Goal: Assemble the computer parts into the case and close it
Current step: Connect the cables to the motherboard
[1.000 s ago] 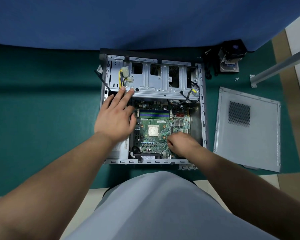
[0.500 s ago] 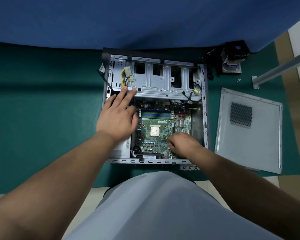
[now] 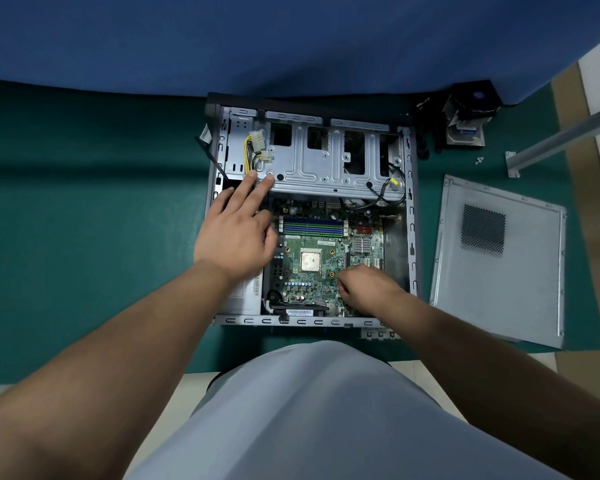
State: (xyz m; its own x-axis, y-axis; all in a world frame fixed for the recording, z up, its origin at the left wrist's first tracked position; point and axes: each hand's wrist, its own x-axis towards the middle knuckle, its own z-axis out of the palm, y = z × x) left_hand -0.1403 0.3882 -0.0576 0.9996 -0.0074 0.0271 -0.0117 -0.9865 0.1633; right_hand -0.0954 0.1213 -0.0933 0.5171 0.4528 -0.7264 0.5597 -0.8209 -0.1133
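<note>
Open computer case (image 3: 411, 216) lying on its side mid-way along the green mat (image 3: 84, 220), far end against the blue backdrop, near edge close to the mat's front edge. Motherboard (image 3: 312, 271) seated in the case's near half, bare CPU (image 3: 310, 260) at centre, RAM slots (image 3: 312, 227) just beyond it. Metal drive cage (image 3: 329, 161) across the far half, yellow-wired power connector (image 3: 258, 142) hanging at its left end. Left hand (image 3: 236, 233) palm-down over the case's left side, fingers (image 3: 262, 187) straight and spread, tips touching the drive cage's near-left corner; gripping nothing. Right hand (image 3: 368, 285) over the motherboard's near-right corner, fingers curled downward onto the board; whether pinching something cannot be told, fingertips hidden. Both forearms reaching in from the near edge, left one long and extended, right one bent in from the right. Side panel (image 3: 499, 265) flat on the mat right of the case, well apart from both hands, vent mesh facing up. CPU cooler (image 3: 468, 116) at the mat's far right corner, small screws (image 3: 479, 160) near it. Metal bar (image 3: 565, 136) angled in from the right edge.
</note>
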